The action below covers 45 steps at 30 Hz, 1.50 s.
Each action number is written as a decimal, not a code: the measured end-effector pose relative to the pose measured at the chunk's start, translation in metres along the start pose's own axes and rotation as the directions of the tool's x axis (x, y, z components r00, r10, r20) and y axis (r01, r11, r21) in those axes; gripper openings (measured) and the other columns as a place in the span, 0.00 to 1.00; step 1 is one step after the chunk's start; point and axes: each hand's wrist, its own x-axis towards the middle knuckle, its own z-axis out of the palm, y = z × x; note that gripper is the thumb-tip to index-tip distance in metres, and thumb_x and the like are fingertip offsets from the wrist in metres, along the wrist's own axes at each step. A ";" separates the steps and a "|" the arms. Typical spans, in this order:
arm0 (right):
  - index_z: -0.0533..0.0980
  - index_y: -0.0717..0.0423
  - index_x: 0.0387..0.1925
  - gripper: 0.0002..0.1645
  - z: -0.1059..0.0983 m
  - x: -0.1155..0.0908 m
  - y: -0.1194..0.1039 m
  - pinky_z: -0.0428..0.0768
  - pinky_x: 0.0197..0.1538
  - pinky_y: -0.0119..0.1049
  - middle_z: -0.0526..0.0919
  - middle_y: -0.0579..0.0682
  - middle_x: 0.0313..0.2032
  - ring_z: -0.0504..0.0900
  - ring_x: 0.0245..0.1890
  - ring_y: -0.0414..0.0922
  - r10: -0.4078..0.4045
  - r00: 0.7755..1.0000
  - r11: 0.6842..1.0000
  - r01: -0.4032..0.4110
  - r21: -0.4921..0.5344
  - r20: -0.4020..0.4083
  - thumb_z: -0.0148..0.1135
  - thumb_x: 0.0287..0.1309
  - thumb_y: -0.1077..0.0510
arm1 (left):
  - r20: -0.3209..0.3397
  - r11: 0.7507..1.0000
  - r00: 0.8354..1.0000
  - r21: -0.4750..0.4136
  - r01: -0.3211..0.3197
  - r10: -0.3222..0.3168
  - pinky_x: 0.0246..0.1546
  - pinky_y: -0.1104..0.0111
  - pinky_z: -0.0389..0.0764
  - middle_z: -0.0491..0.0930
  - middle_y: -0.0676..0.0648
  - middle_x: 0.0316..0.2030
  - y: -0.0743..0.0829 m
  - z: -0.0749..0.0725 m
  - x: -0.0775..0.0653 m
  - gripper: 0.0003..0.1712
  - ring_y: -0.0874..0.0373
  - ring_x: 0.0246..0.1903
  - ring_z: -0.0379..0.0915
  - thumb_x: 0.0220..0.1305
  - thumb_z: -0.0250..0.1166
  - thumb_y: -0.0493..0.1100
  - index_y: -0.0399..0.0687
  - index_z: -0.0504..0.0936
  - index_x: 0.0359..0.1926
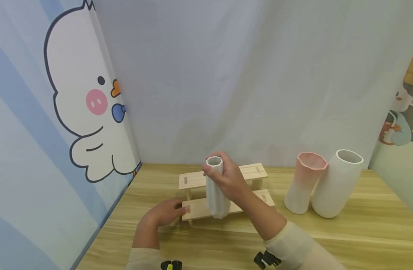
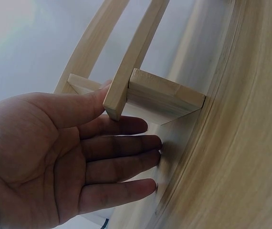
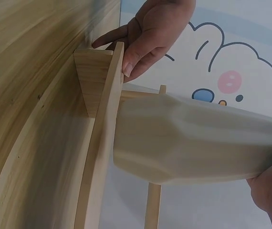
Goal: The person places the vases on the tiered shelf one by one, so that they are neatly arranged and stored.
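Right hand [image 1: 230, 180] is holding the slim white vase [image 1: 217, 195] near its mouth, fingers clamped round it; its base is hovering over or touching the wooden stand [image 1: 192, 180], contact unclear. Left hand [image 1: 165, 213] is touching the lower board [image 1: 200, 210], fingers straight. Pink vase [image 1: 302, 187] is standing rightward on the worktop [image 1: 226, 247].

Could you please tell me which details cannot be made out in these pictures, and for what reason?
Head view: the middle of the upper board, hidden behind the right hand and the held vase.
Head view: the inside bottoms of the pink vase and the wide white vase, hidden by their own walls.
Head view: the dark marks on the boards, too small to read.
Right wrist view: most of the right hand, cut off by the right edge.
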 end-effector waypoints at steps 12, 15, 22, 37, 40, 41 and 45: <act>0.71 0.50 0.51 0.18 0.011 0.002 0.005 0.84 0.33 0.43 0.84 0.50 0.35 0.83 0.32 0.46 -0.015 1.000 1.000 0.015 0.001 0.012 0.60 0.66 0.47 | 0.010 1.000 1.000 0.008 0.002 -0.002 0.60 0.44 0.71 0.77 0.46 0.59 -0.002 0.000 -0.001 0.26 0.43 0.63 0.70 0.69 0.56 0.65 0.56 0.78 0.58; 0.71 0.50 0.51 0.17 0.013 0.003 0.005 0.84 0.33 0.43 0.84 0.49 0.35 0.83 0.32 0.46 -0.025 1.000 1.000 0.025 0.003 0.010 0.60 0.66 0.47 | 0.013 1.000 1.000 0.014 0.000 0.000 0.60 0.44 0.71 0.78 0.46 0.59 -0.002 0.000 0.000 0.25 0.43 0.62 0.71 0.69 0.55 0.65 0.56 0.79 0.56; 0.72 0.50 0.51 0.18 0.020 0.005 0.005 0.84 0.33 0.41 0.84 0.49 0.36 0.83 0.32 0.44 -0.017 1.000 1.000 0.017 0.005 0.011 0.61 0.65 0.46 | 0.016 1.000 1.000 0.015 -0.008 0.008 0.56 0.45 0.74 0.79 0.46 0.55 -0.001 -0.001 -0.001 0.22 0.43 0.58 0.73 0.69 0.55 0.65 0.56 0.79 0.50; 0.72 0.49 0.50 0.18 0.029 0.011 0.007 0.83 0.33 0.41 0.84 0.49 0.35 0.83 0.33 0.44 -0.010 1.000 1.000 0.010 0.013 0.004 0.61 0.65 0.45 | 0.003 1.000 1.000 0.026 -0.001 0.001 0.55 0.44 0.75 0.80 0.46 0.53 0.000 -0.001 -0.002 0.23 0.44 0.56 0.74 0.69 0.56 0.64 0.54 0.79 0.51; 0.72 0.50 0.50 0.18 0.031 0.012 0.007 0.83 0.33 0.41 0.84 0.50 0.36 0.83 0.33 0.44 -0.009 1.000 1.000 0.009 0.018 0.001 0.61 0.65 0.46 | -0.001 1.000 1.000 0.029 -0.005 0.005 0.55 0.45 0.75 0.80 0.46 0.53 0.001 -0.002 -0.002 0.22 0.44 0.56 0.75 0.69 0.56 0.63 0.54 0.79 0.50; 0.72 0.50 0.50 0.18 0.032 0.012 0.007 0.83 0.33 0.41 0.85 0.50 0.36 0.83 0.33 0.44 -0.010 1.000 1.000 0.010 0.021 -0.001 0.61 0.65 0.46 | 0.000 1.000 1.000 0.030 -0.007 0.007 0.55 0.45 0.75 0.80 0.46 0.53 0.001 -0.002 -0.002 0.22 0.44 0.56 0.75 0.69 0.56 0.63 0.54 0.79 0.50; 0.72 0.51 0.51 0.19 0.034 0.014 0.008 0.83 0.32 0.40 0.85 0.52 0.35 0.83 0.32 0.44 -0.010 1.000 1.000 0.010 0.018 -0.005 0.62 0.64 0.48 | -0.004 0.999 1.000 0.034 -0.006 0.006 0.56 0.44 0.74 0.80 0.45 0.54 0.003 -0.003 -0.003 0.23 0.43 0.57 0.74 0.69 0.56 0.62 0.53 0.79 0.52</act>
